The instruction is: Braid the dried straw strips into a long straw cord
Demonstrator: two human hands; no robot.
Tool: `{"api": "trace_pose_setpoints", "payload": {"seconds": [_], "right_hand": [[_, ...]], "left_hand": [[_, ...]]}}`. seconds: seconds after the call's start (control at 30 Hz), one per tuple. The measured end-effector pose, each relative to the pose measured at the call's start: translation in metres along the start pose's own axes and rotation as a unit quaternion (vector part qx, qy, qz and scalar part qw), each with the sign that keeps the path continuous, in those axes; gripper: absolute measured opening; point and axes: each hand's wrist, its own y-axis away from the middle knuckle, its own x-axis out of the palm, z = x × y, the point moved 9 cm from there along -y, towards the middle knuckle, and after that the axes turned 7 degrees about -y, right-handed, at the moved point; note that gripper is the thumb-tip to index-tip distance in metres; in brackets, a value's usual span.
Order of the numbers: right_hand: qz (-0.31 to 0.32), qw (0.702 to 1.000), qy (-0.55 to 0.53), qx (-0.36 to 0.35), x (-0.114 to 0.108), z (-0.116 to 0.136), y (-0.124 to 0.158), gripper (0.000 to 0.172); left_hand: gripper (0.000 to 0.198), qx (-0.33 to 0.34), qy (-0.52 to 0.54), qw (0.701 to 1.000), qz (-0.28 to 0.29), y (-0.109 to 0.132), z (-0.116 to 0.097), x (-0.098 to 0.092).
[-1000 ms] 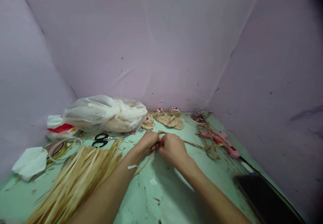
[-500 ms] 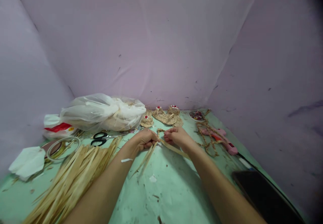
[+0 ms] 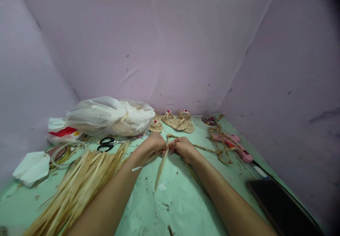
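My left hand (image 3: pixel 156 144) and my right hand (image 3: pixel 182 147) meet at the middle of the green surface, fingers pinched on the lower end of a braided cord. Pale dry fibre strips (image 3: pixel 161 168) hang from between them; one points toward me, others run under each wrist. The braid (image 3: pixel 207 148) passes behind my right hand and runs right into a loose tangle. A bundle of flat dry strips (image 3: pixel 79 190) lies left of my left forearm. Small woven slippers (image 3: pixel 174 122) with red and white beads sit beyond my hands.
Black-handled scissors (image 3: pixel 106 144), tape rolls (image 3: pixel 68 154) and a white plastic bag (image 3: pixel 111 117) are at the left. Toward the right are a bowl of beads (image 3: pixel 209 120), a pink glue gun (image 3: pixel 243 152) and a dark flat device (image 3: pixel 281 204). Pale walls enclose the surface.
My right hand has closed in beside my left, its fingers now at the braid's end. One strip now hangs straight toward me between my hands. The view has shifted slightly.
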Motion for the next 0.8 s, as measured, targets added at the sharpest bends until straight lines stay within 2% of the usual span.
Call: {"api": "trace_pose_setpoints", "payload": {"seconds": [0.13, 0.27, 0.33, 0.4, 0.5, 0.57, 0.63, 0.7, 0.8], "right_hand": [[0.011, 1.000, -0.009, -0.003, 0.005, 0.003, 0.004, 0.009], [0.001, 0.997, -0.074, -0.005, 0.006, 0.006, 0.009, 0.009], [-0.013, 0.995, -0.100, 0.004, 0.004, 0.005, 0.010, 0.012], [-0.012, 0.993, -0.113, 0.009, 0.003, 0.004, 0.011, 0.014], [0.013, 0.992, -0.128, 0.009, 0.004, 0.007, 0.010, 0.012], [0.029, 0.990, -0.140, 0.003, 0.004, 0.010, 0.009, 0.010], [0.036, 0.989, -0.147, -0.002, 0.004, 0.011, 0.008, 0.010], [0.048, 0.986, -0.157, -0.003, 0.007, 0.010, 0.007, 0.010], [0.079, 0.982, -0.174, -0.002, 0.012, 0.008, 0.007, 0.008]], "left_hand": [[0.009, -0.012, -0.126, 0.990, -0.054, 0.013, -0.013, -0.016], [0.012, -0.001, -0.209, 0.974, -0.088, 0.032, -0.034, -0.008], [0.018, 0.016, -0.222, 0.967, -0.122, 0.039, -0.043, -0.005], [0.018, 0.031, -0.210, 0.970, -0.119, 0.039, -0.044, -0.002], [0.013, 0.028, -0.121, 0.991, -0.052, 0.029, -0.032, -0.004], [0.017, 0.006, -0.027, 0.997, -0.073, 0.023, -0.023, -0.020], [0.017, -0.038, 0.061, 0.994, -0.087, 0.018, -0.012, -0.028], [0.015, -0.075, 0.135, 0.987, -0.038, 0.014, -0.006, -0.016], [0.015, -0.095, 0.237, 0.963, 0.085, 0.011, -0.006, 0.019]]}}
